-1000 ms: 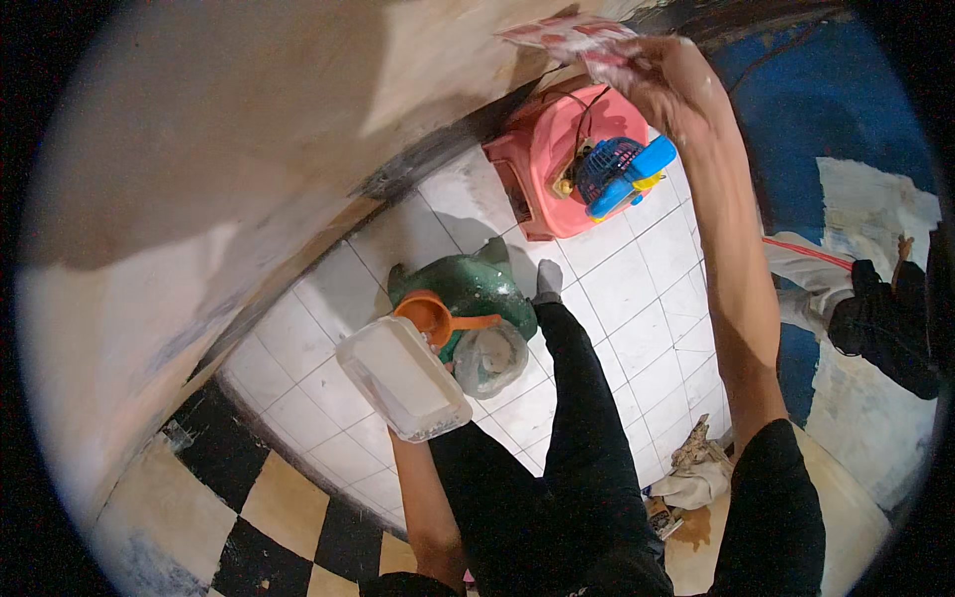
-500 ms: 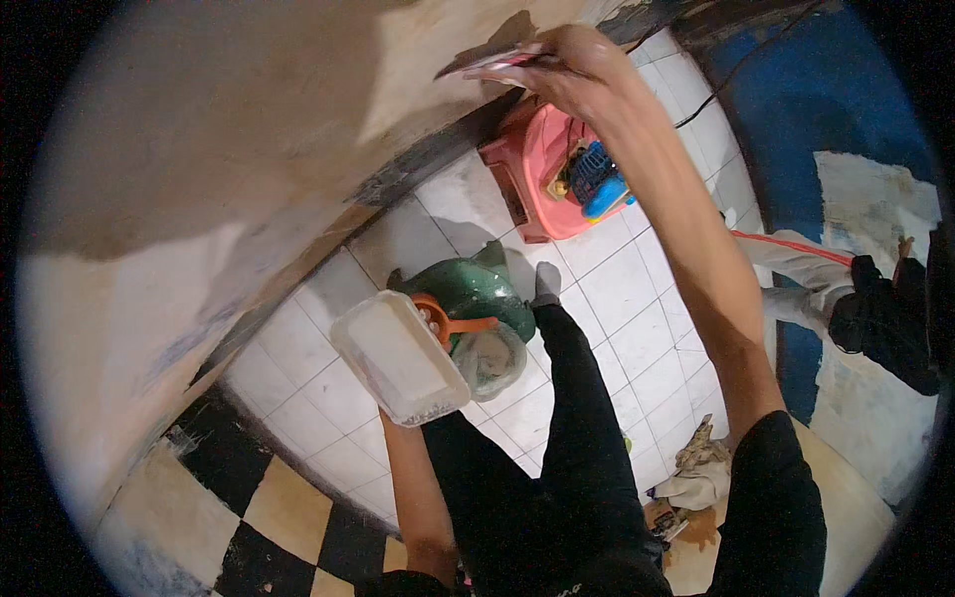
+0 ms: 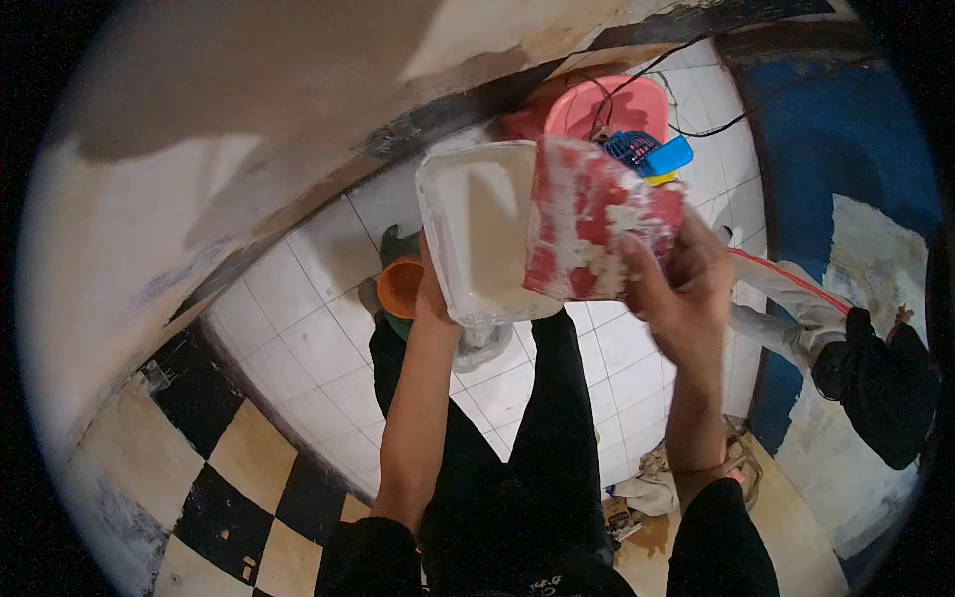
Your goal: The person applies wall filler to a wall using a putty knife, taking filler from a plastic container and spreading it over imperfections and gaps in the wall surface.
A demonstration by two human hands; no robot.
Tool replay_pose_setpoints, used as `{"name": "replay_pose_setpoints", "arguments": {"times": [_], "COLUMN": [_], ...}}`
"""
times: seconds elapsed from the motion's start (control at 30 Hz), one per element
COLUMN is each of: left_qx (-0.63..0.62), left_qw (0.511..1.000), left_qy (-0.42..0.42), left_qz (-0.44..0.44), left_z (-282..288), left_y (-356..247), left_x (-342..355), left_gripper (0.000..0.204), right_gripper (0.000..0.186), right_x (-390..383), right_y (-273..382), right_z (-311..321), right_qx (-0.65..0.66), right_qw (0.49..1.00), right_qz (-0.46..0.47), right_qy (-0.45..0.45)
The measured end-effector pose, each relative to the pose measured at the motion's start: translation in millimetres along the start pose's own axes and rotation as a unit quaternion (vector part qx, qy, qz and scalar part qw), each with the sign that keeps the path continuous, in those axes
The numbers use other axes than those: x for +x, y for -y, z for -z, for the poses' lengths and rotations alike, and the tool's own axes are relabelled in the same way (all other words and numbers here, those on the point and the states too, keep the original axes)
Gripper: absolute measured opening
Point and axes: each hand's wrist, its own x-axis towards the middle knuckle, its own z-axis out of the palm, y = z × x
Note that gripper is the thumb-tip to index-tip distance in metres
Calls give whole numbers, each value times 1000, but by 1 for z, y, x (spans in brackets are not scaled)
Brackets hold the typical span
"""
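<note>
My left hand (image 3: 435, 284) grips a white rectangular tub (image 3: 443, 239) from its left side, with most of the fingers hidden beneath it. Smooth cream-coloured paste (image 3: 487, 219) lies inside. In my right hand (image 3: 689, 284) is a flat red spreader (image 3: 567, 224), thumb on its face and fingers behind. White paste smears its surface, with thick lumps near the thumb. The spreader overlaps the tub's right rim; whether they touch I cannot tell.
Below the tub are an orange dipper (image 3: 401, 289), a green container (image 3: 396, 244) and a clear plastic bag (image 3: 484, 353) on white tiles. A pink stool (image 3: 637, 99) stands ahead, with a blue basket (image 3: 629, 149) on it. At right is another person (image 3: 786, 308). Black cables (image 3: 736, 127) cross the floor.
My right hand has come down from the wall to the tub's right side, bringing the spreader's smeared face into view. The tub has moved up and to the right in my left hand.
</note>
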Motion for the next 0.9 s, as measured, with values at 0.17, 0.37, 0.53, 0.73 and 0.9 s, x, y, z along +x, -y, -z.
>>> {"name": "replay_pose_setpoints", "arguments": {"times": [0.17, 0.37, 0.53, 0.73, 0.9], "left_qx": [31, 67, 89, 59, 31], "left_qw": [999, 997, 994, 997, 999], "left_qy": [2, 32, 66, 37, 7], "left_qz": [11, 10, 2, 16, 20], "left_z": [-13, -40, -65, -68, -72], "left_y": [18, 40, 46, 41, 33], "left_x": [13, 21, 28, 43, 51], "left_gripper": [59, 59, 60, 58, 57], "right_gripper": [16, 11, 14, 16, 17], "right_x": [5, 2, 13, 22, 35], "right_y": [-26, -40, -75, -84, -67], "right_z": [5, -1, 11, 24, 34], "right_qx": [-318, -376, -270, -75, 24], "right_qw": [947, 924, 961, 993, 978], "right_qz": [37, 66, 45, -85, -201], "right_qy": [34, 25, 24, 25, 47]}}
